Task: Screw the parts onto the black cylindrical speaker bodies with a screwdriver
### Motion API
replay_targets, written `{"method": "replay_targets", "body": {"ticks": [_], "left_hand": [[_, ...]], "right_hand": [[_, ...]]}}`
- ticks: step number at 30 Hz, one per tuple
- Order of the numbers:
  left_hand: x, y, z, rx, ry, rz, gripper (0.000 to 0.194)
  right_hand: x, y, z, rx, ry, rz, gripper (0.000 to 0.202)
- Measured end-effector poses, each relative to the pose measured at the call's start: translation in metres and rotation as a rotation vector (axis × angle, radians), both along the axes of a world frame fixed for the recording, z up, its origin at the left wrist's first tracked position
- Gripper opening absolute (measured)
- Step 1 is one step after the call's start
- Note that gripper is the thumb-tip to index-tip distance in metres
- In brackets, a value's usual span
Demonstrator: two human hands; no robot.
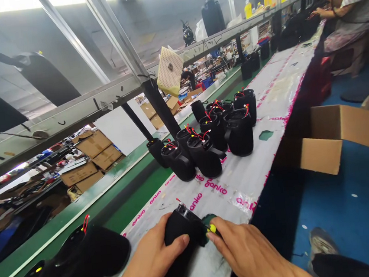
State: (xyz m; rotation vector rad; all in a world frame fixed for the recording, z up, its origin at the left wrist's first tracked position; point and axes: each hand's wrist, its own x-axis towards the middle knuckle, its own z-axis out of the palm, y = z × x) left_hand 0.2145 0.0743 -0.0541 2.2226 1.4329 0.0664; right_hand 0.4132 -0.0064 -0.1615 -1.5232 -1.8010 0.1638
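A black cylindrical housing with a handle strip (179, 226) lies tilted on the bench, a short red wire standing up from its far end. My left hand (152, 257) is wrapped round its side, thumb on top. At the housing's right end, my right hand (247, 248) pinches a small bright yellow piece (212, 228) beside a dark strand; its exact kind is unclear. More black housings (205, 151) with red wires and small connectors stand upright in a group farther along. Others, with red wires (86, 224), lie at the lower left, partly cut off.
White sheeting with pink lettering (242, 200) covers the bench, torn in places. A green conveyor belt (128, 205) runs along the left, beneath a metal shelf frame (123, 85). An open cardboard box (321, 155) stands on the blue floor at right. A person (349, 18) works at the far end.
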Motion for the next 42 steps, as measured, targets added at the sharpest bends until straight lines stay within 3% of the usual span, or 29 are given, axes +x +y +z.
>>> {"method": "replay_targets", "body": {"ticks": [13, 26, 34, 38, 42], "left_hand": [[0.003, 0.001, 0.001, -0.038, -0.003, 0.013, 0.048], [0.008, -0.005, 0.0, 0.072, 0.041, 0.049, 0.067], [0.016, -0.008, 0.002, 0.063, 0.117, 0.06, 0.065], [0.016, -0.013, 0.0, 0.081, 0.165, 0.082, 0.07], [0.015, -0.016, -0.001, 0.062, 0.213, 0.103, 0.08]], "right_hand": [[-0.003, 0.007, 0.012, -0.115, -0.116, 0.043, 0.013], [-0.013, 0.007, 0.002, -0.048, -0.311, -0.075, 0.013], [-0.009, 0.014, 0.014, -0.097, -0.385, -0.024, 0.004], [-0.005, 0.012, 0.011, -0.109, -0.255, 0.003, 0.009], [0.004, 0.001, 0.009, 0.002, 0.15, 0.033, 0.022]]}}
